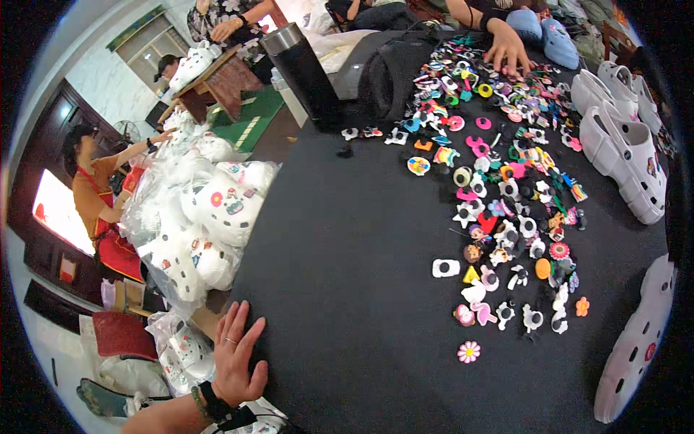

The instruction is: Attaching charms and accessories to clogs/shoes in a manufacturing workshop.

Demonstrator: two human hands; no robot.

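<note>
Black table (361, 289) takes most of the view; room behind it is crowded, with other people working at far edges and bagged white clogs (210, 217) heaped off its left edge. Left hand (235, 354) lies flat on the table's near-left edge, fingers (238, 318) spread wide, holding nothing. Right hand not in view. Shoe charms (506, 195) scattered over the table's right half, well apart from the hand. White clogs (622, 152) along the table's right edge. Black tumbler (303, 69) at the table's far side.

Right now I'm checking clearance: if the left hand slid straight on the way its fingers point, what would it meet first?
Probably only bare black tablecloth. The left hand lies flat at the table's near-left edge, fingers pointing up-picture; the tall black tumbler stands far along that line, though depth is unclear.
</note>
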